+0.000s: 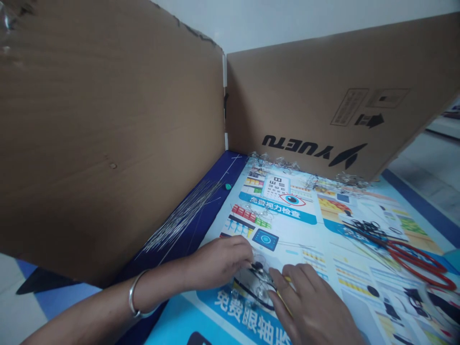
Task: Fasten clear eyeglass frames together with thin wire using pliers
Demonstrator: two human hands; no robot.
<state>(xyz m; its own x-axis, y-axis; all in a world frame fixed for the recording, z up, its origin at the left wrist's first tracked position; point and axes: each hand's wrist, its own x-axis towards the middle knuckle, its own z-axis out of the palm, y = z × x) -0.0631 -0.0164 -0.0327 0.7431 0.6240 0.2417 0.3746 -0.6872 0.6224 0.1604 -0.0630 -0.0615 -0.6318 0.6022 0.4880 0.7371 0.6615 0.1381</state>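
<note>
My left hand, with a metal bangle at the wrist, is closed in a pinch at the near middle of the poster-covered table. Its fingertips grip the edge of a piece of clear beads and thin wire, which has a dark curved band. From the right, my right hand is wrapped round yellow-handled pliers. Their tip points at the bead piece, close to my left fingertips. Whether the jaws touch the wire is too blurred to tell. My fingers partly hide both the piece and the pliers.
Cardboard panels wall off the left and back. Straight wires lie along the left, near a small green object. Red-handled scissors and black elastic bands lie right. Clear beaded pieces line the back.
</note>
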